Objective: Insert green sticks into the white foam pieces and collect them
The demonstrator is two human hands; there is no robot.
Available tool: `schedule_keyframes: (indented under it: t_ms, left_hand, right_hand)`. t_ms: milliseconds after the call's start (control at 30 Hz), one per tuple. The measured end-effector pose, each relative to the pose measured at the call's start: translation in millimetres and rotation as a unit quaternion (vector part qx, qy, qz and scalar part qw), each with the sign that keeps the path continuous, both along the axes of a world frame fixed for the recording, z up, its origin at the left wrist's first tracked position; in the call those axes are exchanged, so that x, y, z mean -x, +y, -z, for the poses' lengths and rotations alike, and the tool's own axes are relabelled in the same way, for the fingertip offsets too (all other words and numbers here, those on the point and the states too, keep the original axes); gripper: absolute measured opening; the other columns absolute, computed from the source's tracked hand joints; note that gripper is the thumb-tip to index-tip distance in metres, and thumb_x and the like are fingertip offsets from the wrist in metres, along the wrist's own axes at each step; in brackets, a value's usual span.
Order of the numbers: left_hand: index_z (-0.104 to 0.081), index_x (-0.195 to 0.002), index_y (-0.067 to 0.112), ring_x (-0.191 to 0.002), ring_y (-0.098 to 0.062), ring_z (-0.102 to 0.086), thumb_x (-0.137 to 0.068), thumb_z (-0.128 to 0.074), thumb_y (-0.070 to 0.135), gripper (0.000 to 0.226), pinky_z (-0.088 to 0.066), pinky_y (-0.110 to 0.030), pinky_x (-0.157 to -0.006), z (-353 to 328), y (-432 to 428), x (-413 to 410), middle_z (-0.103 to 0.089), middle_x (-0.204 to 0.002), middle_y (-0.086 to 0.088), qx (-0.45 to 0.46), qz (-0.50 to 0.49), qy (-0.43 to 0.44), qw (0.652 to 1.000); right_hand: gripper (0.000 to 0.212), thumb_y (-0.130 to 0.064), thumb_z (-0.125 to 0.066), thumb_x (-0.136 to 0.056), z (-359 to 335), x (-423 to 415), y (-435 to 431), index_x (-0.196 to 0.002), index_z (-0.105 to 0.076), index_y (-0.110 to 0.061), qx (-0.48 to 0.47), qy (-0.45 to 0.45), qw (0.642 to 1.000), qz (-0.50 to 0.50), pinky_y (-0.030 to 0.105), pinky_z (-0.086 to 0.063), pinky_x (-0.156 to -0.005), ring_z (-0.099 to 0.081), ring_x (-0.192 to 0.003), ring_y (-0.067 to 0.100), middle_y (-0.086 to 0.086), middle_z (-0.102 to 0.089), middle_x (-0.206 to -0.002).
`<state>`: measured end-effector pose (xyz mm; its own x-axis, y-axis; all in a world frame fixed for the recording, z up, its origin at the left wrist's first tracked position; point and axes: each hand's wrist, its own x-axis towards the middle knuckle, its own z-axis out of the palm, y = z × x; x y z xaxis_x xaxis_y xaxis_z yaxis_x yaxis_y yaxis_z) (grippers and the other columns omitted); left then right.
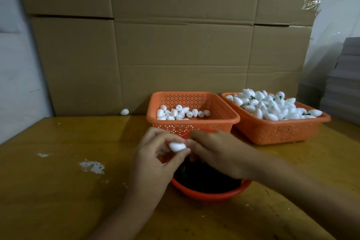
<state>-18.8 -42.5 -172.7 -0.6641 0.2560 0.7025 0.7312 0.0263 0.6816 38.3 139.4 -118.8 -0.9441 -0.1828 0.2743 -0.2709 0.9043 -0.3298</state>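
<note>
Left hand (pixel 155 155) around foam piece (pixel 176 146), right hand (pixel 219 154) of unclear grip, over red bowl (pixel 204 195), 2 baskets (pixel 272 132) behind.

Your left hand (pixel 155 161) and right hand (pixel 218 154) are bare; both forearms (pixel 292 187) run uncovered to the frame's lower edge.

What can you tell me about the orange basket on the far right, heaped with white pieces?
The right basket is orange, looks like plastic, squarish with perforated walls and a flared rim. It sits on the wooden table, turned at a slight angle, beside the other orange basket. It is heaped above its rim with white foam pieces, dark green sticks showing among them.
</note>
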Motion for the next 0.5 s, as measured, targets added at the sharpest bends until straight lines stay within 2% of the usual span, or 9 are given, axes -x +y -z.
schedule_keyframes:
  t_ms: [67,133,267,400,500]
  left_hand:
    - [-0.077,-0.094,0.028,-0.091,-0.015,-0.069,-0.079,-0.085,0.025,0.018,-0.057,-0.020,-0.077,-1,0,0,-0.064,-0.099,0.014,0.005,-0.018,0.016,1.000]
    - [-0.078,-0.095,0.026,-0.090,-0.016,-0.069,-0.078,-0.087,0.019,0.020,-0.058,-0.023,-0.076,-2,0,0,-0.065,-0.099,0.014,0.008,-0.018,0.010,1.000]
    - [-0.077,-0.099,0.025,-0.089,-0.015,-0.072,-0.080,-0.087,0.015,0.024,-0.059,-0.024,-0.078,-2,-1,-1,-0.070,-0.100,0.014,0.008,-0.015,0.010,1.000]
    - [-0.069,-0.112,0.036,-0.091,-0.007,-0.074,-0.081,-0.087,0.012,0.043,-0.057,-0.019,-0.082,-3,1,-3,-0.074,-0.102,0.018,-0.013,0.008,-0.044,0.999]
    - [-0.071,-0.108,0.035,-0.094,-0.009,-0.073,-0.082,-0.087,0.014,0.037,-0.059,-0.022,-0.082,-2,1,-2,-0.073,-0.103,0.018,-0.007,0.002,-0.042,0.999]
  right_hand:
    - [0.024,-0.032,-0.046,-0.110,9,-1,-1,-0.127,-0.059,-0.022,-0.088,0.012,0.996,-0.023,0.041,-0.049,-0.096,-0.062,-0.115,0.016,-0.005,-0.066,-0.127]
    - [0.027,-0.024,-0.056,-0.105,15,-2,0,-0.132,-0.058,-0.020,-0.136,0.009,0.989,-0.058,0.038,-0.046,-0.101,-0.057,-0.125,0.017,-0.004,-0.060,-0.138]
    - [0.023,-0.020,-0.067,-0.096,13,-3,2,-0.118,-0.060,-0.022,-0.129,0.018,0.990,-0.060,0.036,-0.048,-0.096,-0.057,-0.116,0.013,-0.008,-0.060,-0.126]
    - [0.022,-0.020,-0.071,-0.093,15,-3,3,-0.112,-0.063,-0.026,-0.111,0.022,0.992,-0.062,0.029,-0.048,-0.094,-0.056,-0.110,0.003,-0.015,-0.061,-0.118]
    - [0.021,-0.021,-0.074,-0.092,14,-3,6,-0.109,-0.066,-0.031,-0.090,0.009,0.994,-0.056,0.022,-0.047,-0.094,-0.052,-0.108,-0.006,-0.026,-0.059,-0.113]
